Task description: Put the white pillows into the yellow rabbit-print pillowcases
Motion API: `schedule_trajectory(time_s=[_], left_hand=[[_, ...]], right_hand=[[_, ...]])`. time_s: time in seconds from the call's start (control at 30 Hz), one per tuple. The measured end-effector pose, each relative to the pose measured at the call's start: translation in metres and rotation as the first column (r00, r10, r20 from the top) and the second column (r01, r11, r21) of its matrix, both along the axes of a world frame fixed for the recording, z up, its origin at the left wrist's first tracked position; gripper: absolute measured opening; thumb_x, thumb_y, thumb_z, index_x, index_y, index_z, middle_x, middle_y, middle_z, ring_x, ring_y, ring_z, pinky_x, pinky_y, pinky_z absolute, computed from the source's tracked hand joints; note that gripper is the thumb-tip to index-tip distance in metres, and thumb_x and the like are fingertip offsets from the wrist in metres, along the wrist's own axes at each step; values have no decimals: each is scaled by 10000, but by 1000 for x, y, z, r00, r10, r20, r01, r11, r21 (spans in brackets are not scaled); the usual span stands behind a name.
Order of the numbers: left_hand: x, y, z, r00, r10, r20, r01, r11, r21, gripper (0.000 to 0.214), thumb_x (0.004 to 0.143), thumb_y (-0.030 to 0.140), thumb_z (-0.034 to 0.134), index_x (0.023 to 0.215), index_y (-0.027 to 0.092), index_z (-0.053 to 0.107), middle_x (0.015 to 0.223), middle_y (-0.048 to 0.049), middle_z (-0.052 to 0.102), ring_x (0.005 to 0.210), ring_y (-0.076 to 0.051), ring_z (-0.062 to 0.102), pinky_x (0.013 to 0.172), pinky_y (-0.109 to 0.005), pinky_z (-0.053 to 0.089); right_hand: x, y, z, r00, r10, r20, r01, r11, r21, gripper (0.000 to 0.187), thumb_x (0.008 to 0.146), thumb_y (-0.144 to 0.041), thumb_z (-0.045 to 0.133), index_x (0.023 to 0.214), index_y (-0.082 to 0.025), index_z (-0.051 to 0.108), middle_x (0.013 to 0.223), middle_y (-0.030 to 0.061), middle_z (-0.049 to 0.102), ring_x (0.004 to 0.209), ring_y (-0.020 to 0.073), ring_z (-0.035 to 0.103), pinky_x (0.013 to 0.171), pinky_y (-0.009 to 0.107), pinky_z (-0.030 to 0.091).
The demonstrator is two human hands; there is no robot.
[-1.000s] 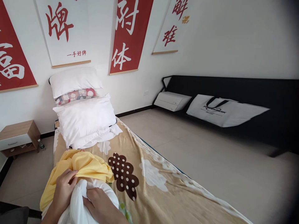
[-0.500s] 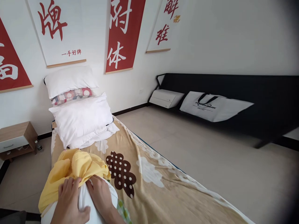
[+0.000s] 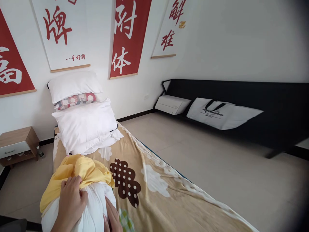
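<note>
Both the left hand (image 3: 71, 201) and the right hand (image 3: 113, 215) are on a puffy white bundle (image 3: 95, 201), which lies on the tan bed sheet (image 3: 169, 207) close to the person. The left grip is narrow, its fingers curled on the gathered edge of a crumpled yellow cloth (image 3: 91, 170), with the thumb against the white. The right hand touches the bundle's right side with fingers together; whether its grip is closed on the fabric, one cannot tell. The yellow cloth covers the far end of the bundle and spreads down its left side.

Just to the right of the bundle, a brown shape with white dots (image 3: 125, 182) is printed on the sheet. Beyond the yellow cloth, a plump white pillow (image 3: 84, 124) leans at the head of the bed, and behind it a patterned pillow (image 3: 76, 100) sits under another white pillow (image 3: 74, 86).

On the floor to the left stand a small nightstand (image 3: 33, 137) and, beside it, a bottle (image 3: 41, 152). Well to the right, a white box (image 3: 171, 104) and a white bag (image 3: 231, 116) rest on a black sofa (image 3: 282, 112). Red and white hangings (image 3: 129, 42) with large lettering line the far wall.
</note>
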State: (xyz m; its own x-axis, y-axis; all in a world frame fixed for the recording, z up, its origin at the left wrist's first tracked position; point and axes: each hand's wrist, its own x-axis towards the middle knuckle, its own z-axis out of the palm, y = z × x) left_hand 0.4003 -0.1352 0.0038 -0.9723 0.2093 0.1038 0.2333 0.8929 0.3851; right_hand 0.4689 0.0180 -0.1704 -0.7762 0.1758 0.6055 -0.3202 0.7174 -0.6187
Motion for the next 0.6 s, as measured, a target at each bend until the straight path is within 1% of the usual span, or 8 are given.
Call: schedule_trajectory(time_s=[0.07,0.13,0.17,0.23,0.33,0.43,0.53,0.6], left_hand=[[-6,-1,9,1000,3,15,-3,1000,10,148,834,214,418,882,194,556,899,-64,641,929,-252,572,898,-414,348],[-14,-5,14,999,-1,37,1,1000,-8,156,837,316,482,892,188,551,918,-72,646,945,-263,580,910,-422,347],[-17,-8,16,999,-1,54,3,1000,-27,167,820,326,514,898,184,554,922,-73,650,955,-268,581,910,-421,349],[-25,-12,14,996,2,87,3,998,-56,171,786,258,542,934,176,572,953,-74,664,984,-269,584,909,-404,356],[-33,-15,7,996,16,87,-10,997,-71,225,756,96,497,930,182,611,972,-62,681,979,-238,597,875,-346,376],[-37,-14,-3,1000,4,3,-3,995,-103,280,687,-23,433,749,186,608,849,-39,678,864,-202,602,771,-292,379],[-38,-11,-13,985,-50,-162,29,991,-128,272,678,-34,424,638,186,579,729,-33,660,749,-190,588,710,-286,372],[-37,-8,-18,938,-136,-320,92,984,-149,269,675,-32,434,605,189,571,660,-24,641,689,-187,577,688,-293,368]], right_hand=[[-14,-8,14,991,132,-15,-131,989,66,550,958,-205,431,1498,-282,360,1374,122,592,1221,283,607,952,417,569],[-27,-15,34,964,265,-14,-261,958,121,535,941,-191,443,1473,-240,400,1356,133,604,1228,274,598,954,413,555],[-32,-19,42,950,313,-11,-309,942,134,529,925,-168,440,1452,-220,428,1340,136,613,1231,268,591,953,407,548],[-42,-32,53,935,355,-11,-351,928,128,517,872,-111,434,1378,-191,506,1278,134,644,1205,253,596,937,390,539],[-60,-53,52,953,301,-23,-298,950,95,462,799,-57,440,1204,-184,624,1136,117,687,1090,247,627,899,389,526],[-83,-68,46,976,212,-43,-207,973,98,360,818,-67,463,1074,-194,681,1001,96,711,931,239,652,840,380,518],[-106,-71,44,987,158,-27,-155,982,107,279,883,-122,465,962,-218,714,832,69,718,784,227,660,789,370,516],[-114,-69,46,990,139,-7,-138,985,100,276,918,-170,450,900,-230,719,756,66,706,754,235,659,776,378,518]])
